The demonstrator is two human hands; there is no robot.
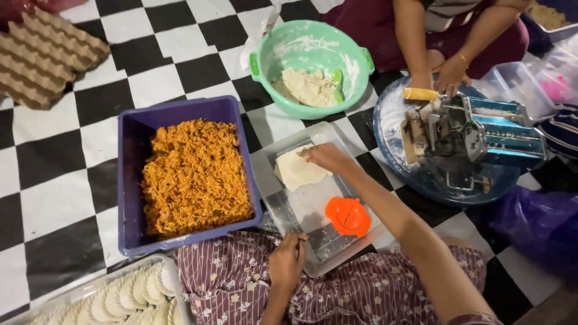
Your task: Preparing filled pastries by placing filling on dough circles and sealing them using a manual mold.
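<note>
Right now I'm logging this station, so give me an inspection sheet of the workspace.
Surface: black-and-white checkered floor; clear shallow tray serves as work area.
Job's things: round dough sheet and orange dumpling press in that tray; purple tub of orange shredded filling; tray of folded dumplings.
Clutter: green basin with dough, egg cartons, purple bag.
Grippers: right hand on the dough sheet; left hand closed, contents unclear.
Cables: nothing seen.
Surroundings: another person's hands at a pasta roller.
</note>
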